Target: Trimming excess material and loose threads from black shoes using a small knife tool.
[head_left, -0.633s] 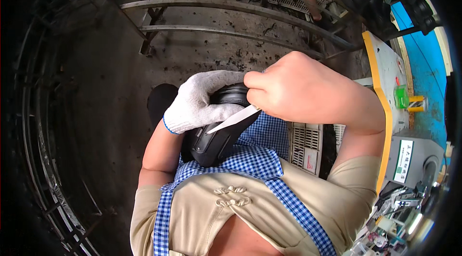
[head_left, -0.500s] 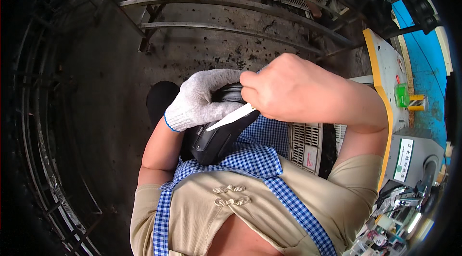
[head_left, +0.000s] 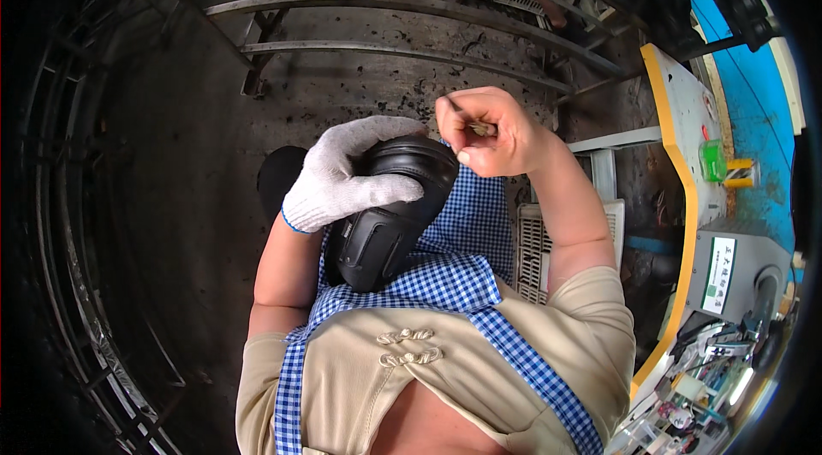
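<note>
A black leather shoe (head_left: 402, 224) lies against my lap on a blue checked apron (head_left: 475, 224), its toe end pointing up and away from me. My left hand (head_left: 338, 177), in a white knitted glove, is closed around the shoe, thumb across its upper and fingers over the far side. Just right of the toe is my bare right hand (head_left: 501, 134), its fingers curled around a slim knife-like tool (head_left: 482, 128). Only a brownish part of that tool shows in the fist. Its pale blade cannot be made out now.
Metal rails (head_left: 402, 1) run across the far side over a dirty floor. To the right are a yellow-edged worktable (head_left: 676, 155), a green container (head_left: 711, 160) and a grey machine (head_left: 728, 275). A pale plastic crate (head_left: 533, 254) stands beside my right arm.
My right hand has moved from over the shoe to its right and turned, so the pale pointed blade has gone from sight. The shoe's upper is more exposed; my left hand still grips it.
</note>
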`<state>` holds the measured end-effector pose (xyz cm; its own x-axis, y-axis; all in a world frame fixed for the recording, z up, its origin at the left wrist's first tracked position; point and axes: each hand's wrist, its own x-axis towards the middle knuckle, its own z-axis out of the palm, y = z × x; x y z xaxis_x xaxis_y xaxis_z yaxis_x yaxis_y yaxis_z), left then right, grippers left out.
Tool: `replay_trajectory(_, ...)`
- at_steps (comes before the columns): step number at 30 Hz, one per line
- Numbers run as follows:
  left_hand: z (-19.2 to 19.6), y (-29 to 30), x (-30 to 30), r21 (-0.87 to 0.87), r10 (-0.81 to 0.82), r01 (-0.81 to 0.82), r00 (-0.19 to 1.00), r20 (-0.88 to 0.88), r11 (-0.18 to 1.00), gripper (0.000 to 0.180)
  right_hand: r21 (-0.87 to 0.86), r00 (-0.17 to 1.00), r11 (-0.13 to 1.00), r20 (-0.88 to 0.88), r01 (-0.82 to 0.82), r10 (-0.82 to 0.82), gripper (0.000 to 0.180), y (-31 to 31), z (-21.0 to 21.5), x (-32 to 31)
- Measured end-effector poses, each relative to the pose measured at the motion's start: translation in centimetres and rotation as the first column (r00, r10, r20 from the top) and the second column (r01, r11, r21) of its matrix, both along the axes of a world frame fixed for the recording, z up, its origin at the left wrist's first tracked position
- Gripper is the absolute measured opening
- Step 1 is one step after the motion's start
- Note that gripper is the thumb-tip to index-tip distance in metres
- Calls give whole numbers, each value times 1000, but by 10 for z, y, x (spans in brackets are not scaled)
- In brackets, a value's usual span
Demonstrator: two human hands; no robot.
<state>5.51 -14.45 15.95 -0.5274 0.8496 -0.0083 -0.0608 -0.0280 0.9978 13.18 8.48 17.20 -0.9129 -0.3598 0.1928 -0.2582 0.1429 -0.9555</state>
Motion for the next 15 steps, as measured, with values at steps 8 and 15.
replay_trajectory(8,-27,-19,-34,391,373,-456,887,273,799,63,-9,918,919,-25,395,-395,20,-4,-92,31)
replay_trajectory(15,-45,-18,-67,235,294,-815,437,850,530,46,-62,889,887,49,457,-455,101,-51,-109,75)
